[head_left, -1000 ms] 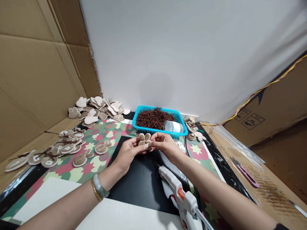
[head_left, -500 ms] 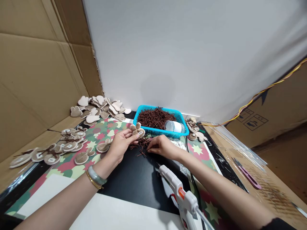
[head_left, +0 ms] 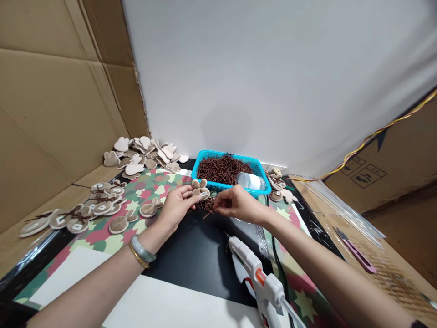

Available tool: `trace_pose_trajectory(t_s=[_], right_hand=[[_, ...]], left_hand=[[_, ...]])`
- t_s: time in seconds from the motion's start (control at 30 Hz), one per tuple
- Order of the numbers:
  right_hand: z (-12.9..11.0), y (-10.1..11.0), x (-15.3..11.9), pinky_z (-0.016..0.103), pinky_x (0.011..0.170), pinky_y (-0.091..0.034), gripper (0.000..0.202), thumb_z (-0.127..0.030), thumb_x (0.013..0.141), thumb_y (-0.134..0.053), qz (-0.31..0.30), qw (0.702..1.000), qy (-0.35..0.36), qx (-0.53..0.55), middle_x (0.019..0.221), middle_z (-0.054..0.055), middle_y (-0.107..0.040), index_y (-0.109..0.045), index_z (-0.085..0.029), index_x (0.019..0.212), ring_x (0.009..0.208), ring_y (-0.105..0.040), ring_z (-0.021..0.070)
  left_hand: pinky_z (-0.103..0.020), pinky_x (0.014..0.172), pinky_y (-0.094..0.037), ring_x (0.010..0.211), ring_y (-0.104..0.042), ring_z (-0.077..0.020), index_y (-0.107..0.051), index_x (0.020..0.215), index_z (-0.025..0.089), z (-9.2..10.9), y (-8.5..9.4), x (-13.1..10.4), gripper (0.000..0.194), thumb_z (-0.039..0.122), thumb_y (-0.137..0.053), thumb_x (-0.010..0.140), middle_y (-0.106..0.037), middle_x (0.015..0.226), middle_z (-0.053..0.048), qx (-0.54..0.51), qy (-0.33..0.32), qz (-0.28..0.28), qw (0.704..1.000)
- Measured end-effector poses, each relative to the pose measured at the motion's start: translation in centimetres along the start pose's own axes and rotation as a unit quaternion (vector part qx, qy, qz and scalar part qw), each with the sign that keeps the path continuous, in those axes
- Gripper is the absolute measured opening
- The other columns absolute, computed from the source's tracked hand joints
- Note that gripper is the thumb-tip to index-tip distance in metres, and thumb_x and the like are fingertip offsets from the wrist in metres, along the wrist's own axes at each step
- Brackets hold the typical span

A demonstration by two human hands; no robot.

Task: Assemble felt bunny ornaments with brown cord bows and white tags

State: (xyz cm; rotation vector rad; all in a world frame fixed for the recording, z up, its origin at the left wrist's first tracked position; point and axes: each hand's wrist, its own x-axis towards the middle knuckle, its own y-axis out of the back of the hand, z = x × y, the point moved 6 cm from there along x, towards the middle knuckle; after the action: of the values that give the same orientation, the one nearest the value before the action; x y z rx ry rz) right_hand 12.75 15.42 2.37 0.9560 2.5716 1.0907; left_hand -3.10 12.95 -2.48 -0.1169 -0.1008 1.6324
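Observation:
My left hand [head_left: 175, 206] pinches a bunny-shaped fabric patch [head_left: 200, 190], beige-brown with a pale edge and a small white label. Close by on the right, my right hand [head_left: 239, 203] has thumb and fingertips together on a thin brown cord bow [head_left: 207, 214], partly hidden by the fingers. Behind and between the hands lies a small heap of brown bows [head_left: 201, 206] on the black mat [head_left: 194, 255]. Below my right hand rests a white glue gun [head_left: 254, 264], its nozzle toward the heap.
A blue basket [head_left: 221, 187] holds many brown bows and a clear jar [head_left: 251, 181]. Bunny patches are piled at the back left [head_left: 139, 155], and finished-looking ones with bows [head_left: 102, 207] lie at left. Pink-handled snips [head_left: 358, 255] lie right.
My right hand has risen slightly from the mat, fingertips closed on a brown bow from the heap's front. My left hand still holds the bunny patch. The whole view has shifted a little.

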Motion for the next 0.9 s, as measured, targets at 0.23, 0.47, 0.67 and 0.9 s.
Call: trace_pose_trajectory(t_s=[0.23,0.47,0.67,0.9], right_hand=[[-2.4,2.2,0.3,0.021,0.05,-0.025,0.015,-0.005,0.075,-0.064,0.076,0.989,-0.002,-0.124,0.053,-0.004,-0.054,-0.076,-0.014,0.078,0.049,-0.039,0.0063],[-2.2,2.0,0.4,0.022,0.051,-0.024,0.016,-0.004,0.073,-0.064,0.093,0.982,-0.02,-0.164,0.054,-0.003,-0.056,-0.076,-0.014,0.075,0.05,-0.041,0.0069],[-2.1,2.0,0.4,0.022,0.051,-0.024,0.016,-0.005,0.073,-0.064,0.106,0.979,-0.037,-0.167,0.052,-0.003,-0.055,-0.076,-0.014,0.073,0.05,-0.04,0.0074],[-2.4,1.9,0.5,0.021,0.052,-0.025,0.017,-0.004,0.071,-0.063,0.103,0.979,-0.031,-0.176,0.053,-0.002,-0.057,-0.076,-0.014,0.072,0.05,-0.04,0.0068]], left_hand=[[-0.025,0.068,-0.049,0.082,-0.069,-0.019,-0.073,0.101,0.014,-0.6,-1.6,-0.5,0.036,0.023,-0.079,0.067,-0.077,0.092,-0.007,0.017,-0.003,-0.058,0.998],[-0.029,0.079,-0.05,0.087,-0.068,-0.0207,-0.073,0.093,0.014,-0.5,-1.9,-0.7,0.027,0.023,-0.075,0.068,-0.074,0.089,-0.005,0.036,-0.031,-0.067,0.997],[-0.029,0.079,-0.05,0.087,-0.067,-0.0203,-0.075,0.093,0.015,-0.4,-1.9,-1.0,0.024,0.023,-0.075,0.071,-0.073,0.089,-0.004,0.037,-0.037,-0.07,0.996],[-0.028,0.079,-0.051,0.079,-0.064,-0.0163,-0.076,0.089,0.014,-0.4,-1.8,-1.2,0.025,0.024,-0.08,0.066,-0.072,0.083,-0.003,-0.017,-0.007,-0.056,0.998]])
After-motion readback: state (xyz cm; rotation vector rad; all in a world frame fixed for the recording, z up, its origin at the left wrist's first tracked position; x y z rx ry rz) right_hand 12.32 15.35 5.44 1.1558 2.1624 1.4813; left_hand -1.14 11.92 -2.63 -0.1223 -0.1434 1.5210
